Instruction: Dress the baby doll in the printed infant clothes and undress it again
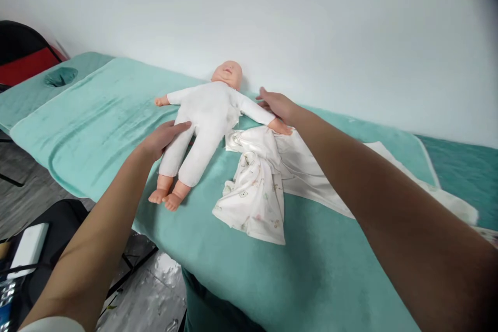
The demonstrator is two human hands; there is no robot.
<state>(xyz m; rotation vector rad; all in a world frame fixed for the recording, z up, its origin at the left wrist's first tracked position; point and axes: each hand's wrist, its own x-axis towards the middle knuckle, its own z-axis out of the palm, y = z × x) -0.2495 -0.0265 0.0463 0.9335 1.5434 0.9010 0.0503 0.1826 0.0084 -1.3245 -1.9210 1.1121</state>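
As seen in head view, baby doll (212, 109) lies on its back, green-covered table (31, 97); left hand (165, 137), loosely spread, thumb against doll's thigh; right hand (279, 105), unclenched, beside doll's outstretched arm, contact unclear; printed white garment (252, 192), crumpled, alongside.

Sole head cam looks fwd & down from above near edge of massage table (88, 64), facing far edge & wall (272, 21); fairly close, table cut off L & R.
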